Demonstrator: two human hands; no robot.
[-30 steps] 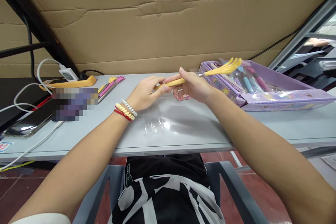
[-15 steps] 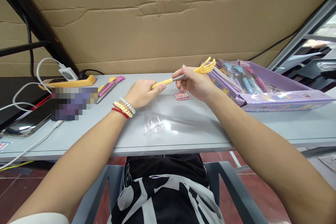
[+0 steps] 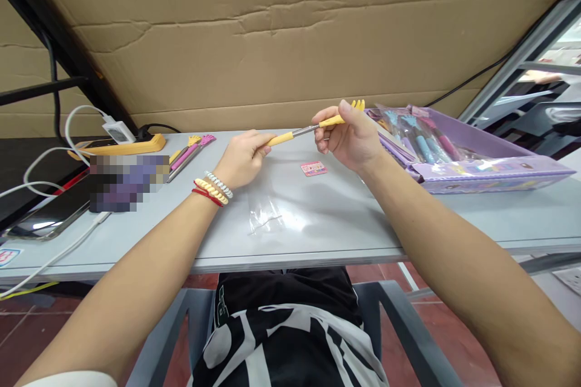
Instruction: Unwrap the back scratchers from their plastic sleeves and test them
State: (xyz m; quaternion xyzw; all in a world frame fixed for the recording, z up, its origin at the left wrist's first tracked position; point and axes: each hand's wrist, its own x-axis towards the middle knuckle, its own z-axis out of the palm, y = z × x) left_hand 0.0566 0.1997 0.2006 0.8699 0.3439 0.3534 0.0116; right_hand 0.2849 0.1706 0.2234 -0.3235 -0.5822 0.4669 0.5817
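Observation:
A yellow telescopic back scratcher (image 3: 305,130) with a claw-shaped head spans my two hands above the table. My left hand (image 3: 242,159) is closed round its yellow handle at the left end. At the other end, my right hand (image 3: 356,136) pinches the claw head between thumb and fingers, and the yellow prongs stick out past the thumb. A short length of silver rod shows between handle and head. On the table below lie a small pink printed card (image 3: 313,169) and a clear plastic bag (image 3: 265,216).
A purple box (image 3: 499,175) on the right holds several bagged scratchers in blue and pink. More scratchers (image 3: 191,152), yellow and pink, lie at the left. Beyond them are a phone (image 3: 49,217), a white cable and a yellow power strip (image 3: 145,144). Cardboard (image 3: 290,66) stands behind.
My right hand has shifted from the rod to the claw head. The scratcher's rod was drawn in and now shows a short length. My left hand keeps hold of the handle.

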